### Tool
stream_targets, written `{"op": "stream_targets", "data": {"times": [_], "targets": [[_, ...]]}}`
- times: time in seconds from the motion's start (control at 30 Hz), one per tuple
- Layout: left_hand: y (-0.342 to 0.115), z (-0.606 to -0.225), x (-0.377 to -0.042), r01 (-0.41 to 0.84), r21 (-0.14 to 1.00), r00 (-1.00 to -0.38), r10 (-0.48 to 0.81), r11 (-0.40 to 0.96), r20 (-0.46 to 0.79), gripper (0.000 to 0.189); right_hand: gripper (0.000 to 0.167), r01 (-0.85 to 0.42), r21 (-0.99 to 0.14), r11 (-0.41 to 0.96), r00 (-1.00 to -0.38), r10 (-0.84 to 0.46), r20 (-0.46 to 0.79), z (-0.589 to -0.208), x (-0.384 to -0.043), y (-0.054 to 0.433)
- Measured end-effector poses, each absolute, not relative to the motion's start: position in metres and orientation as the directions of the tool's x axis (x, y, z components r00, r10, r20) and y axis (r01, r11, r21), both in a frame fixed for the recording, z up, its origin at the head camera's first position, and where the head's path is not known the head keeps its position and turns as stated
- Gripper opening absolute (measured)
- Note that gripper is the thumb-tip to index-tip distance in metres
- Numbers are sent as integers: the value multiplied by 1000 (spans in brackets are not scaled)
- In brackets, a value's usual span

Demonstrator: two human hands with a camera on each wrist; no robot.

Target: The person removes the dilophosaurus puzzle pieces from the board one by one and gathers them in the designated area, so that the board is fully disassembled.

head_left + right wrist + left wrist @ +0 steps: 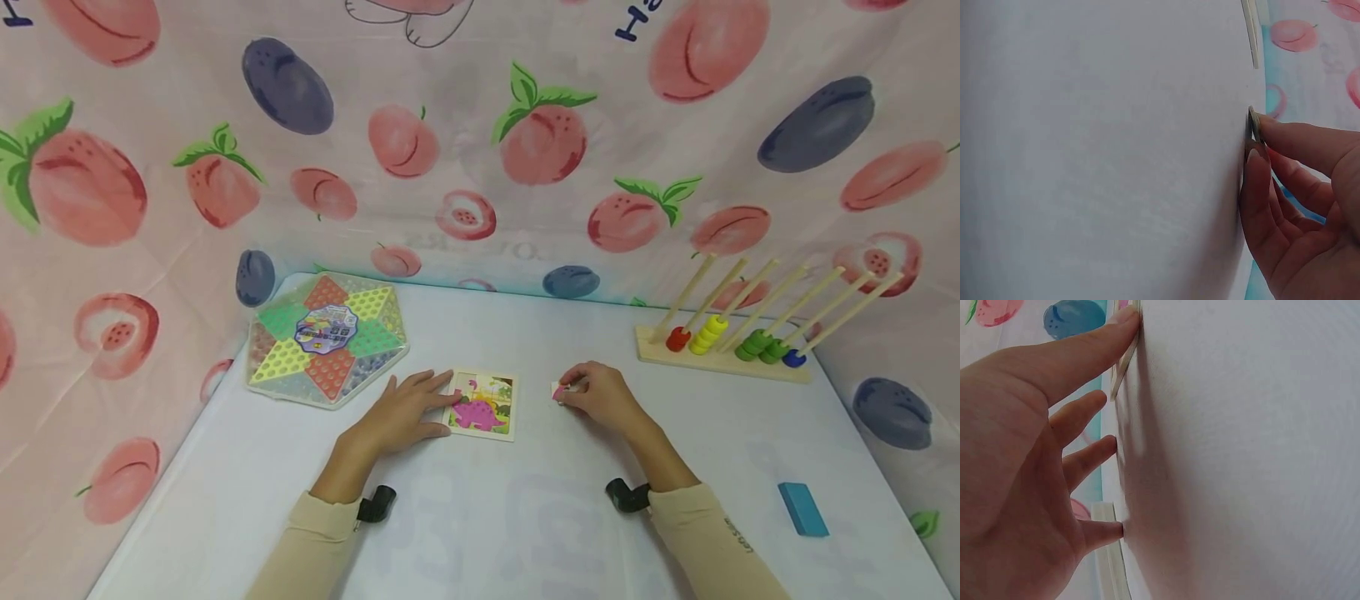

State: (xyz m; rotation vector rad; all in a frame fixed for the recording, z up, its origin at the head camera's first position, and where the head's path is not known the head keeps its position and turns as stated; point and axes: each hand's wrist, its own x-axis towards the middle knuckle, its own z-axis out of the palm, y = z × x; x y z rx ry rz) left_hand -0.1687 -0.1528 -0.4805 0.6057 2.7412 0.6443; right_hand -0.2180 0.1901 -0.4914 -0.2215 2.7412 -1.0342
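Observation:
A square dinosaur jigsaw puzzle (480, 408) with a pale frame lies flat in the middle of the table. My left hand (408, 412) rests against its left side, fingers spread, thumb and a fingertip on the frame. In the left wrist view the thumb (1094, 353) presses the puzzle's edge. Right of the puzzle, my right hand (602, 396) pinches a small puzzle piece (557, 392) with some pink on it, close to the table. The right wrist view shows that piece (1254, 125) edge-on and tilted between thumb and finger.
A hexagonal Chinese checkers board (326, 337) lies at the back left. A wooden bead counting rack (720, 358) with upright rods stands at the back right. A blue block (803, 509) lies at the front right. A fruit-print cloth (465, 92) hangs behind the white table.

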Motion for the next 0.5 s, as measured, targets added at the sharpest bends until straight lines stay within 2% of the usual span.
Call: {"op": "stream_targets", "data": {"times": [0.3, 0.5], "targets": [[-155, -481, -169, 349, 467, -874, 462, 812, -150, 57, 22, -52, -623, 780, -969, -190, -156, -488, -218, 186], [-154, -482, -170, 346, 469, -876, 459, 813, -149, 56, 20, -114, -587, 801, -967, -224, -118, -491, -220, 188]]}}
